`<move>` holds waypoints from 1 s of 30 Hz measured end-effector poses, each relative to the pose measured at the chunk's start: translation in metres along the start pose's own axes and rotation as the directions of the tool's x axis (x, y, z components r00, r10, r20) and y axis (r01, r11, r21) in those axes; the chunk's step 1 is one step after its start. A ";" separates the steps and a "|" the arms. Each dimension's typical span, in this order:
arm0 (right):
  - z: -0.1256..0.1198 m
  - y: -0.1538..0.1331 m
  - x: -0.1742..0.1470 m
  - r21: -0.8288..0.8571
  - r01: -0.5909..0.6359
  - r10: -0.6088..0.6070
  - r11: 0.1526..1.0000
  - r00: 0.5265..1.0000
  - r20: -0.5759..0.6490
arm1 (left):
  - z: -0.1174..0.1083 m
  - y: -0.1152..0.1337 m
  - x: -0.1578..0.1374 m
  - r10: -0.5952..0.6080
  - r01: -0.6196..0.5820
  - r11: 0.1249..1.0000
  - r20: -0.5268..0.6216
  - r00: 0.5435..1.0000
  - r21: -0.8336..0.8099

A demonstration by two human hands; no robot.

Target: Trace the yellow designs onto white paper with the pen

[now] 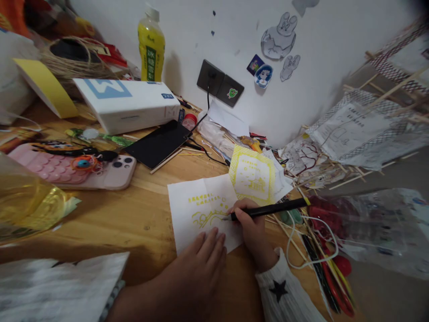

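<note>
Loose white sleeve cloth (60, 286) lies nearest, behind the left hand (201, 259), whose grip is released, fingers laid flat, seemingly to steady the white paper sheet (181, 232) on the wooden surface (147, 223). The right hand's (253, 230) grip is closed around a long black pen (276, 207), slanted so its tip reaches the yellow line drawing (201, 219). A yellow-bordered white paper (246, 174) overlaps the sheet's corner, perhaps for easy viewing.

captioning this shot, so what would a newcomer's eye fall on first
Probably the right hand, low and right of centre, holding a black pen at a yellow drawing on white paper, with the left hand partly on it. Then perhaps the bright yellow bottle, standing behind the white box near the wall.
</note>
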State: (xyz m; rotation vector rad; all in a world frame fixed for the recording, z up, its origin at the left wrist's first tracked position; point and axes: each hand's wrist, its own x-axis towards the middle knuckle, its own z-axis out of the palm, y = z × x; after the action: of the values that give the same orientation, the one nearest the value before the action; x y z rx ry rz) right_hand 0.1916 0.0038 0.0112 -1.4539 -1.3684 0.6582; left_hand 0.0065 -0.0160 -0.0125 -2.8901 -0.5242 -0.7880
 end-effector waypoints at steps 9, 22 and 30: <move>0.007 -0.005 -0.005 -0.057 0.078 -0.062 0.995 0.965 0.254 | 0.005 0.001 0.001 0.009 -0.008 1.000 0.014 1.000 -0.022; 0.007 -0.006 -0.004 -0.094 0.118 -0.087 0.989 0.956 0.282 | 0.003 0.001 0.000 0.029 -0.029 1.000 0.025 0.999 0.004; 0.008 -0.005 -0.004 -0.122 0.110 -0.074 0.986 0.961 0.267 | 0.002 0.000 0.001 0.019 -0.019 1.000 0.022 1.000 -0.015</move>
State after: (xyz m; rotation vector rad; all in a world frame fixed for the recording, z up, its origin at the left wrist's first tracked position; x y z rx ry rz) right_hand 0.1819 0.0015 0.0118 -1.4360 -1.7051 0.7284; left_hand 0.0084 -0.0150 -0.0136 -2.9159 -0.4951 -0.7610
